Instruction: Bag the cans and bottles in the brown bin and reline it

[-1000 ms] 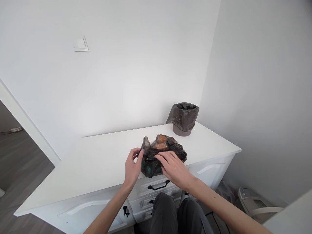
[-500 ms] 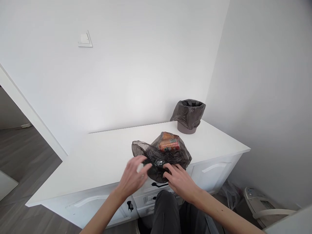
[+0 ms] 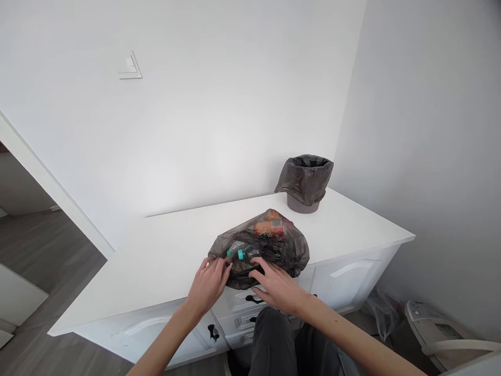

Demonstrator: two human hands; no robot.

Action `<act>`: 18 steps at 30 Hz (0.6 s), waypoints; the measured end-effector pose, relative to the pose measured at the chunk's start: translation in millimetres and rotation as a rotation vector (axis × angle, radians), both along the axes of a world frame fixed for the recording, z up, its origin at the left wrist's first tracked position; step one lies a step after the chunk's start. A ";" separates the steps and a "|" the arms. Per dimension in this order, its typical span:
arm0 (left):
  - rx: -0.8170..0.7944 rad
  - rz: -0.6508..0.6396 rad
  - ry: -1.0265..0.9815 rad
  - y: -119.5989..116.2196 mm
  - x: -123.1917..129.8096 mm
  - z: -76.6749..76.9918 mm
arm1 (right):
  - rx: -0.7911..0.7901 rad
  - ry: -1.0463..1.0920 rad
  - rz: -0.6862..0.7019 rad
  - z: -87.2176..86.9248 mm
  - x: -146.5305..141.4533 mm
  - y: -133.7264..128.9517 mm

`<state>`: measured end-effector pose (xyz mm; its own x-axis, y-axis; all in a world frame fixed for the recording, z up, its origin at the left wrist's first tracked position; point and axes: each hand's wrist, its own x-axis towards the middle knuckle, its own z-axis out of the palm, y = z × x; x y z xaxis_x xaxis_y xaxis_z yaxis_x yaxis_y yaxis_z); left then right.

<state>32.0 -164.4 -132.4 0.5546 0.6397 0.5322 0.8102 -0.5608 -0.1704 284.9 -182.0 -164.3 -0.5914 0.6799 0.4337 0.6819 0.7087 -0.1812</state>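
Observation:
A dark translucent plastic bag (image 3: 295,245) lies at the front edge of the white cabinet top, its mouth spread toward me. Through the film show an orange-red drink can (image 3: 270,228) and clear plastic bottles, one with a bright teal cap (image 3: 240,254). My left hand (image 3: 209,282) is closed on the bag's left rim, fingers pinched together. On the near right side, my right hand (image 3: 277,286) has its fingers curled over the bag's edge. Part of the contents is hidden by folds.
A brown bin (image 3: 303,203) lined with a similar dark bag stands at the back right of the cabinet top (image 3: 176,250). Black handles (image 3: 213,332) stick out from the cabinet front. A beige appliance (image 3: 440,326) and a clear plastic bag (image 3: 385,316) are on the floor at right.
My left hand has come down and closed on the bag's rim. The bag's mouth is spread wider, and the teal caps now show. My right hand has stayed at the bag.

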 end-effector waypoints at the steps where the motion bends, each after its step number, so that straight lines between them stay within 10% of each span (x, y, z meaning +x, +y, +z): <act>1: -0.002 0.008 -0.001 1.6 2.5 0.8 | 0.004 0.023 -0.015 0.6 2.3 -1.2; 18: -0.205 0.056 0.065 64.0 44.0 -9.0 | 0.142 0.238 -0.465 -5.2 79.6 11.3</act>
